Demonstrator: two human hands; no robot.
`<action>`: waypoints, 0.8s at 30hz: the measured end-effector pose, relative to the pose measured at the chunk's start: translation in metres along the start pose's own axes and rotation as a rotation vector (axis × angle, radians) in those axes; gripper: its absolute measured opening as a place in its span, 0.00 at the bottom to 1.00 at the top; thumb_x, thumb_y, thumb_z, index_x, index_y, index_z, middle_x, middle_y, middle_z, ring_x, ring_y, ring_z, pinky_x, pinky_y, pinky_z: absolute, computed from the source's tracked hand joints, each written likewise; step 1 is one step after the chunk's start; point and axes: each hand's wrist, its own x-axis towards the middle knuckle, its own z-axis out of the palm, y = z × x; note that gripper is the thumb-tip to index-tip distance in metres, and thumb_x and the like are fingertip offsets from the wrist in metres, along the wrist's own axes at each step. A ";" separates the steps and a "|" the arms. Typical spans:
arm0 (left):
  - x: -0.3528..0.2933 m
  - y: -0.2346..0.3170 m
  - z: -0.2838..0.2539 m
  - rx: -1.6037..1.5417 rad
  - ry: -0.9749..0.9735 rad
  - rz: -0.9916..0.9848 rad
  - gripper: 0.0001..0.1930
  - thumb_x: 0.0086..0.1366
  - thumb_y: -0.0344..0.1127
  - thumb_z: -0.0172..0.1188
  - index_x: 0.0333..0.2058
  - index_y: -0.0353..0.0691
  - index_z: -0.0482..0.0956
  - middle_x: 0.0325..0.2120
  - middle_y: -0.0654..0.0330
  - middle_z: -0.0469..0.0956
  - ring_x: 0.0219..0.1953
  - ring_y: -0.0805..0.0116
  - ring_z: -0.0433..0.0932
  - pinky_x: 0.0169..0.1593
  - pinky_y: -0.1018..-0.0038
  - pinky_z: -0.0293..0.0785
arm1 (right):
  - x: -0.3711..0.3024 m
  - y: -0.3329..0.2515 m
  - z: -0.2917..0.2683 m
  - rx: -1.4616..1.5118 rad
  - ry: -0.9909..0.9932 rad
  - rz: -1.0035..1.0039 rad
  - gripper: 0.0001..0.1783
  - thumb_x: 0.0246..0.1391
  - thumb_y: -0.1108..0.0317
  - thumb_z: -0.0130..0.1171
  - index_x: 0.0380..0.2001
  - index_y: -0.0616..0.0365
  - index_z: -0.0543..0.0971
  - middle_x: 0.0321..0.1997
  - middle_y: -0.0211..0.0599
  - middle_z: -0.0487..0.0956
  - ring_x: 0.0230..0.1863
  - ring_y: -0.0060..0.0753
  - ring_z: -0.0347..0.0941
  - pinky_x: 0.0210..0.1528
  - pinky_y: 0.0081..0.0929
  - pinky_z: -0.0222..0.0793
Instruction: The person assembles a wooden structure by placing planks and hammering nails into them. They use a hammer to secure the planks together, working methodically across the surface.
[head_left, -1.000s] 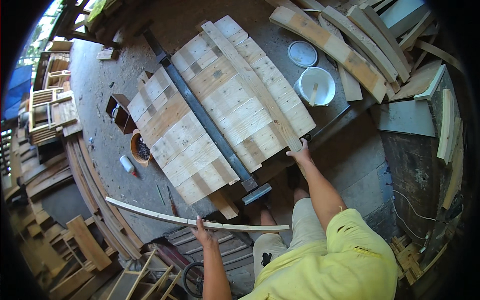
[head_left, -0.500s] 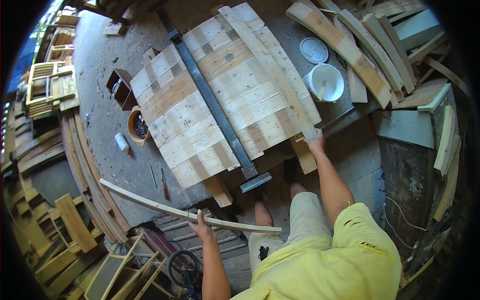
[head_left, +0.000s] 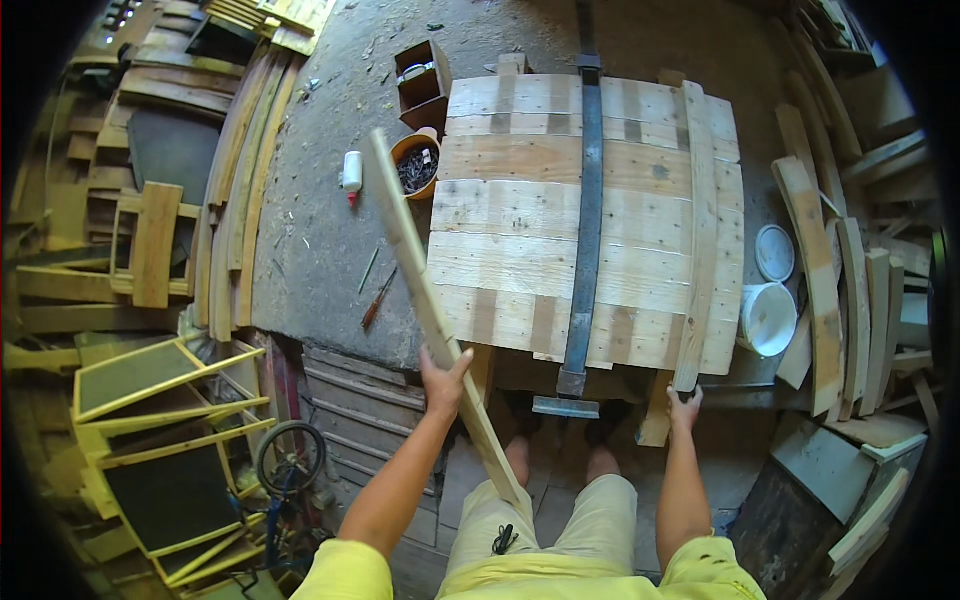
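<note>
My left hand (head_left: 445,380) is closed around a long, thin wooden strip (head_left: 405,245), which is raised and slants from my lap toward the far left. My right hand (head_left: 684,404) grips the near end of a straight wooden batten (head_left: 702,200) lying along the right side of a broad panel of pale boards (head_left: 520,255). Across the middle of that panel runs a dark steel bar clamp (head_left: 590,215), its end jaw (head_left: 566,407) jutting past the near edge.
Left of the panel are an orange tub of nails (head_left: 417,168), a wooden box (head_left: 424,85), a white bottle (head_left: 351,173) and a screwdriver (head_left: 378,300). A white bucket (head_left: 768,320) and its lid (head_left: 774,253) sit at right, beside stacked curved timbers (head_left: 812,280). Wooden frames (head_left: 170,400) lean at left.
My left hand has swung the strip from pointing left to pointing away from me, beside the panel. The view has turned too. My right hand still grips the batten's near end.
</note>
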 end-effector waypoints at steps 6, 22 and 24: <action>0.095 0.001 0.056 0.242 0.028 0.050 0.39 0.48 0.42 0.75 0.56 0.38 0.66 0.46 0.48 0.71 0.50 0.51 0.73 0.53 0.60 0.70 | -0.113 0.030 -0.040 -0.220 -0.193 -0.118 0.35 0.45 0.60 0.71 0.56 0.58 0.71 0.55 0.48 0.74 0.53 0.46 0.71 0.56 0.39 0.67; 0.253 0.033 0.135 0.633 -0.001 0.069 0.42 0.49 0.49 0.74 0.59 0.37 0.65 0.51 0.44 0.63 0.51 0.43 0.72 0.53 0.55 0.73 | -0.309 0.183 -0.069 -0.320 -0.267 0.258 0.24 0.50 0.68 0.67 0.50 0.60 0.74 0.35 0.35 0.78 0.25 0.24 0.72 0.22 0.26 0.70; 0.268 0.039 0.148 0.646 -0.013 0.091 0.43 0.49 0.49 0.74 0.59 0.37 0.64 0.52 0.43 0.63 0.56 0.43 0.69 0.54 0.55 0.72 | -0.328 0.190 -0.066 -0.321 -0.247 0.255 0.24 0.51 0.67 0.66 0.51 0.60 0.75 0.38 0.36 0.79 0.27 0.25 0.73 0.23 0.25 0.71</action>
